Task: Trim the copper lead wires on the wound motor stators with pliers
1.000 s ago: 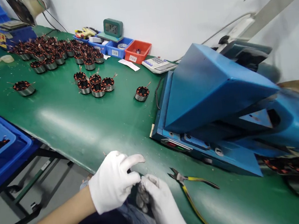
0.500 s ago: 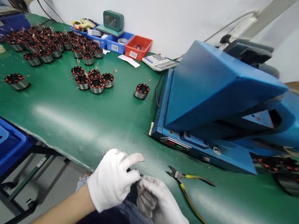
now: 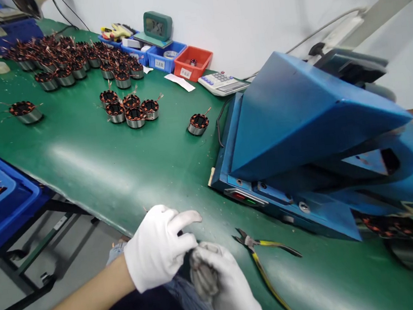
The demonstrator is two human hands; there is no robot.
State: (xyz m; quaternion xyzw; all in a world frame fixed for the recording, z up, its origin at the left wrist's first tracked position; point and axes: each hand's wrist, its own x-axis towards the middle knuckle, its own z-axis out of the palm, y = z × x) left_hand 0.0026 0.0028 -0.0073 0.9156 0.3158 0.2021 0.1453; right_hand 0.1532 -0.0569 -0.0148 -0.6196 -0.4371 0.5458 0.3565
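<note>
My left hand (image 3: pixel 161 247), in a white glove, is at the bench's front edge, its fingers curled and the index finger stretched to the right. A thin wire end shows just behind its knuckles. My right hand (image 3: pixel 223 282), gloved with greyed fingertips, is closed beside it, fingers bent in. Something dark lies between the hands, mostly hidden by the gloves; I cannot make it out. To the right of the hands, diagonal cutters (image 3: pixel 252 244) with yellow-and-black handles lie spread on the green bench. A single copper-wound motor stator (image 3: pixel 198 124) stands farther back.
A blue machine (image 3: pixel 293 130) fills the right side, with more stators (image 3: pixel 393 225) by its front. Several stators (image 3: pixel 132 108) stand mid-bench, and a dense pile (image 3: pixel 57 57) lies behind. Small bins (image 3: pixel 194 62), a calculator (image 3: pixel 222 83) and a clock (image 3: pixel 158 26) line the wall. A blue tray (image 3: pixel 13 197) is left.
The view has shifted slightly, so the bench items sit a little differently in frame. My hands keep nearly the same pose, with the right fingers curled slightly differently.
</note>
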